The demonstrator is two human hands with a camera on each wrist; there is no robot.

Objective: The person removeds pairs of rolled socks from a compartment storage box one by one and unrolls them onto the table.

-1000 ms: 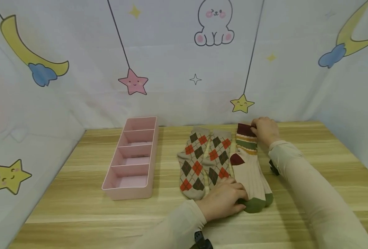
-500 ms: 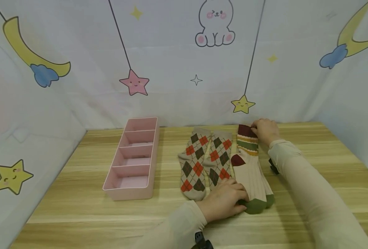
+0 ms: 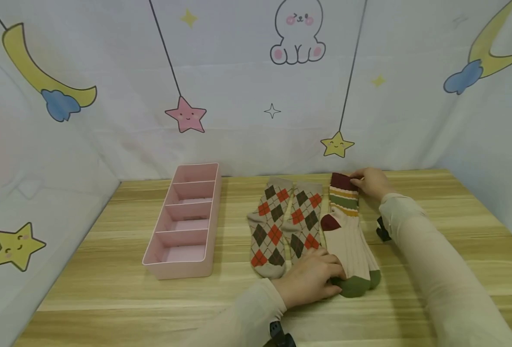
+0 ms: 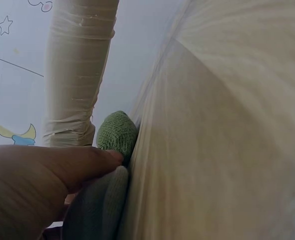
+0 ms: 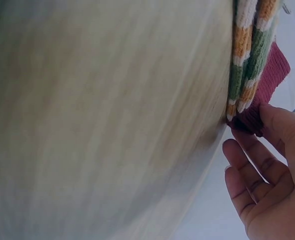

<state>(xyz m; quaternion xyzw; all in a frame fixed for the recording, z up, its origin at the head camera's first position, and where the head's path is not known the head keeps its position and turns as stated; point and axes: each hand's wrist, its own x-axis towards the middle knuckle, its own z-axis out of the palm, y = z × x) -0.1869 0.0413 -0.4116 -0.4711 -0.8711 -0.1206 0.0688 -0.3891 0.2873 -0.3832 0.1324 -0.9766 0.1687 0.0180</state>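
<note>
A pair of cream socks (image 3: 347, 246) with burgundy cuffs, striped bands and green toes lies flat, one sock partly over the other. At the far end my right hand (image 3: 372, 183) pinches the burgundy cuff (image 5: 267, 82) between thumb and index finger, the other fingers loosely bent. My left hand (image 3: 312, 278) holds the near end at the green toe (image 4: 117, 134), its thumb against the knit; its other fingertips are mostly hidden. Just left of these, two beige argyle socks (image 3: 268, 229) lie side by side, the right one partly covered by my left hand.
A pink divided tray (image 3: 208, 268) with several compartments stands on the left of the wooden table (image 3: 95, 284). A white printed cloth (image 3: 238, 149) borders the table at the back and sides.
My right hand has shifted slightly to the right at the cuff, its fingers now narrowed on the cuff's edge. The left hand and the socks have stayed in place.
</note>
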